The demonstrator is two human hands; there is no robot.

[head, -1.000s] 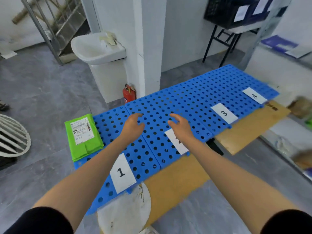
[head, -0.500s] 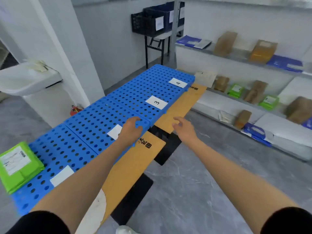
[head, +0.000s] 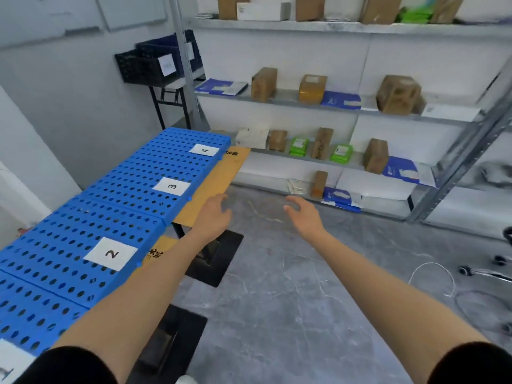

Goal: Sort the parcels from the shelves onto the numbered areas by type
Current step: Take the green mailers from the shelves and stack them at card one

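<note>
Both my hands are held out in front of me over the grey floor, holding nothing. My left hand (head: 214,214) hovers beside the table's front edge, fingers apart. My right hand (head: 303,214) is open too, pointing at the shelves. The blue perforated panels (head: 133,198) on the left carry white labels 2 (head: 110,254), 3 (head: 171,186) and 4 (head: 204,150). On the metal shelves (head: 346,106) stand brown boxes (head: 397,94), green parcels (head: 341,153), blue mailers (head: 340,100) and a white parcel (head: 251,137).
The wooden table (head: 213,178) under the panels sticks out toward the shelves, on black foot plates (head: 214,256). A slanted shelf post (head: 465,151) stands at the right. White cable (head: 432,278) and chair casters (head: 482,270) lie on the floor. Black crates (head: 155,62) sit on a stand at the back.
My view has swung right from the panels to the shelves. The green parcel on area 1 has left the view. Both hands stay empty and have moved off the panels over the floor.
</note>
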